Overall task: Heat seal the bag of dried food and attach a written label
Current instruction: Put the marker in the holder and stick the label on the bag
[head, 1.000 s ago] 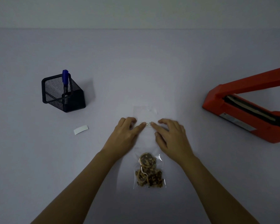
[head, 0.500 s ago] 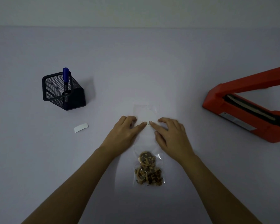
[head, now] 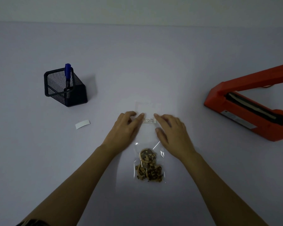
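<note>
Change: both index fingertips, which met over the label [head: 149, 121] half a second ago, have drawn apart, so its handwriting now shows between them.
Forearms: two bare forearms reach in from the near edge, one on each side of the bag.
Dried food: brown slices and crumbs [head: 148, 167] sit bunched in the near end of the bag.
Bag: a clear plastic pouch [head: 148, 139] lies flat on the counter [head: 137, 62] at centre, its long side running away from the person, its far end pale and hard to make out.
Left hand: palm down [head: 124, 129] on the bag's left edge, fingers [head: 139, 116] straight and loosely spread, index tip at the label's left end.
Right hand: palm down [head: 171, 132] on the bag's right edge, fingers [head: 159, 117] straight and relaxed, index tip at the label's right end; slightly blurred.
Label: a small white strip with dark writing, too small to read, lying across the bag's upper half.
Paper strip: a blank white slip [head: 82, 124] lies well left of the hands.
Pen holder: a black mesh cup [head: 62, 88] stands far left with a blue pen [head: 67, 72] upright in it.
Heat sealer: an orange unit [head: 245, 111] sits at the right edge, its arm raised.
</note>
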Tool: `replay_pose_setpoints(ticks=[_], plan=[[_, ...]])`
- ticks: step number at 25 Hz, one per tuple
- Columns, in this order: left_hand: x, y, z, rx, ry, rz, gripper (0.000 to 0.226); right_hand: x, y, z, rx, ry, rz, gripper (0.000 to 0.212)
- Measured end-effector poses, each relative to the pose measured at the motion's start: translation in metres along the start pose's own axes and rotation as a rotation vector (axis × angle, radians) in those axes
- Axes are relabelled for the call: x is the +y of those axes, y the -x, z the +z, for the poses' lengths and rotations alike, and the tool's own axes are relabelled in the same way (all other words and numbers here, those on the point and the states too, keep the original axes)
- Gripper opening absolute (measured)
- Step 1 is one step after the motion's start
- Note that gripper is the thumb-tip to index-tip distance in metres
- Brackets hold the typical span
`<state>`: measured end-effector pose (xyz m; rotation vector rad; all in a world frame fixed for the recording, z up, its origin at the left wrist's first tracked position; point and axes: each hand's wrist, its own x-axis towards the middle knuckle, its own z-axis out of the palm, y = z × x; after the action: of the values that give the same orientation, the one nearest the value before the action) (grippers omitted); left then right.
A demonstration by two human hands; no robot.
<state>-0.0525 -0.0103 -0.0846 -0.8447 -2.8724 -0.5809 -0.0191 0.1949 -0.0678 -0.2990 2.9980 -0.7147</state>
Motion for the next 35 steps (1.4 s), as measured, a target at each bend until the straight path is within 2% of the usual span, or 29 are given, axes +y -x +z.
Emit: replay_pose_setpoints(ticks=[3,6,9,12,16,24,35], plan=[[0.014,0.005,-0.014,0.05,0.23,-0.317,0.043,-0.012,0.016,-0.007,0.044,-0.245,0.171,0.05],[0.025,0.006,-0.026,-0.021,0.375,-0.639,0.05,-0.032,0.046,-0.011,0.0,-0.43,0.414,0.064],[0.037,0.004,-0.033,-0.097,0.537,-0.801,0.052,-0.052,0.069,-0.013,-0.124,-0.553,0.56,0.082],[0.041,0.003,-0.035,-0.073,0.758,-0.92,0.045,-0.067,0.075,-0.009,-0.183,-0.595,0.574,0.092],[0.033,-0.006,-0.038,-0.04,0.876,-0.933,0.024,-0.073,0.061,-0.004,-0.116,-0.64,0.615,0.094],[-0.013,-0.09,-0.056,0.048,0.989,-0.851,0.016,-0.06,-0.03,-0.016,-0.014,-0.697,0.568,0.096],[-0.082,-0.268,-0.018,0.134,0.694,-0.861,0.023,0.019,-0.214,-0.04,-0.003,-0.704,0.524,0.092]])
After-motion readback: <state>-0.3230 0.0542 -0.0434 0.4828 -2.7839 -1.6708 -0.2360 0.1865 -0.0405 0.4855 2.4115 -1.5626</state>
